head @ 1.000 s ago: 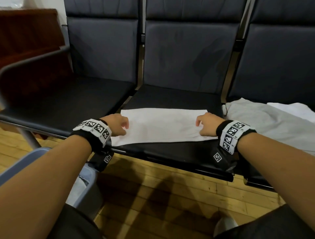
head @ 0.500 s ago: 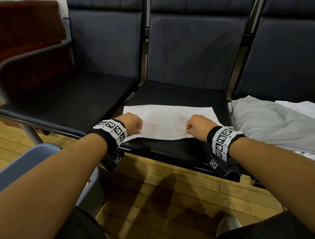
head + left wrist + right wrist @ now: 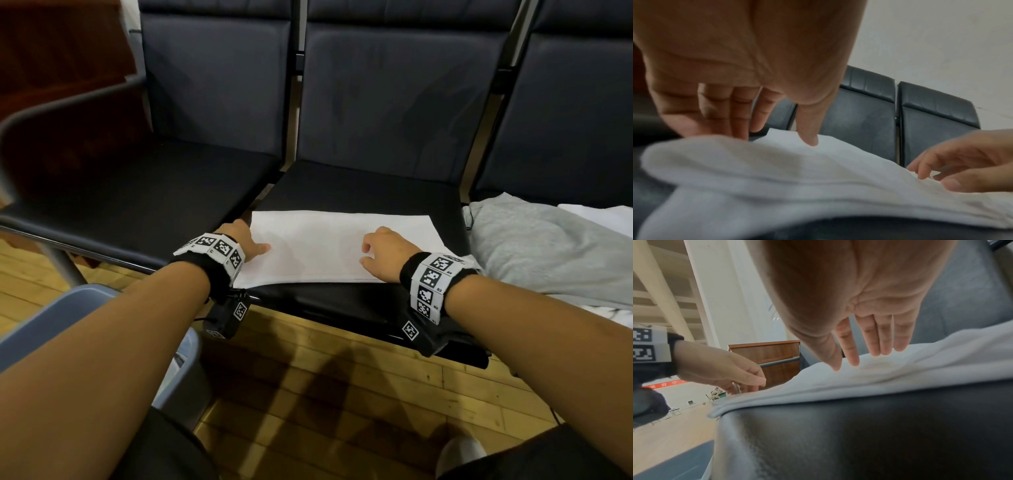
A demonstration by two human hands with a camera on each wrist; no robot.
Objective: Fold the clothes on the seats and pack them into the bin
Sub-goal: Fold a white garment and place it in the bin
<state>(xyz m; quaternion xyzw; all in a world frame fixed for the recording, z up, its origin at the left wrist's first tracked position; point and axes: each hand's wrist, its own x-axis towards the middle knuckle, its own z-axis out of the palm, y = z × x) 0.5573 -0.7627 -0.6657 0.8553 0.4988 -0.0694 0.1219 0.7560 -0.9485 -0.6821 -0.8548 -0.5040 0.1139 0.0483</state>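
My left hand (image 3: 247,240) and right hand (image 3: 383,251) rest with fingers straight on the folded white garment (image 3: 337,245), flat on the middle seat (image 3: 359,185). I judge it mid-fold; next, fold its right end over leftward, then carry it to the bin (image 3: 99,305), near left.

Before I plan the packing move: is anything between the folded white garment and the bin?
Nothing visible. The white garment lies on the middle seat under both hands; the bin sits on the floor, lower left, only open floor between.
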